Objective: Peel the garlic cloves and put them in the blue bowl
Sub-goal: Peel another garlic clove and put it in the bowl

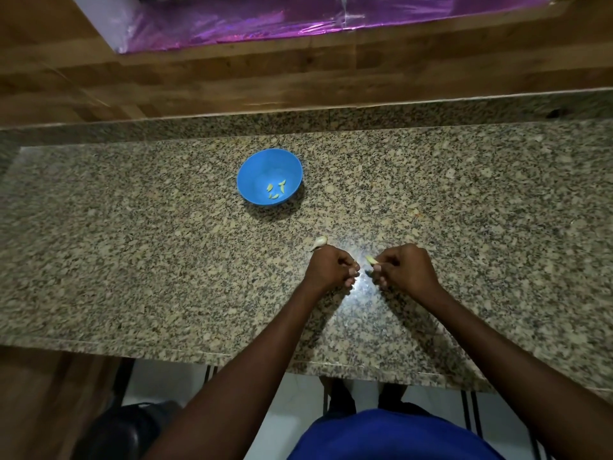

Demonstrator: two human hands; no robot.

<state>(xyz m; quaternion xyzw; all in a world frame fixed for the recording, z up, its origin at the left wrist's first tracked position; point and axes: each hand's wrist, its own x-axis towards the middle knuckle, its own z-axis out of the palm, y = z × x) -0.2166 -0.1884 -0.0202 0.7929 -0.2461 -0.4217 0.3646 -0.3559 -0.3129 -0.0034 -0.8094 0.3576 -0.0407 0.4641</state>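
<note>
A blue bowl (252, 171) stands on the granite counter (132, 244) with several peeled garlic pieces (276, 190) in its bottom. An unpeeled garlic clove (320, 241) lies on the counter just beyond my left hand (331, 268). My left hand's fingers are curled; whether they hold anything is hidden. My right hand (403, 268) pinches a pale garlic clove (371, 259) at its fingertips. The two hands sit close together, a small gap between them, in front of the bowl.
The counter's near edge (166, 348) runs below my forearms. A wooden wall panel (232, 78) rises behind the counter, with shiny purple foil (265, 18) above it. A dark stool (129, 429) stands on the floor at lower left.
</note>
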